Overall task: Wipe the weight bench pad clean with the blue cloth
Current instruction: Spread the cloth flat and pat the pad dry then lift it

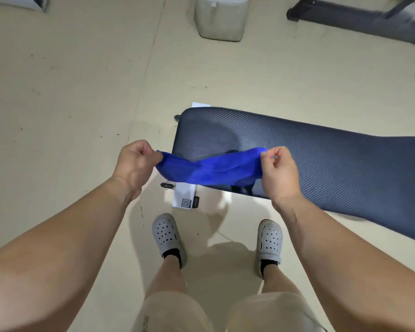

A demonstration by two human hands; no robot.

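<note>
Left hand and right hand each pinch one end of blue cloth, stretched between them above near end of dark bench pad. Beige floor, person standing in grey clogs.

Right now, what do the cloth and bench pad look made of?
Blue cloth: soft matte fabric, probably microfibre; it sags and folds between the left hand and right hand. Bench pad: likely vinyl over padding; dark, slight sheen, fine diagonal ribbing.
</note>
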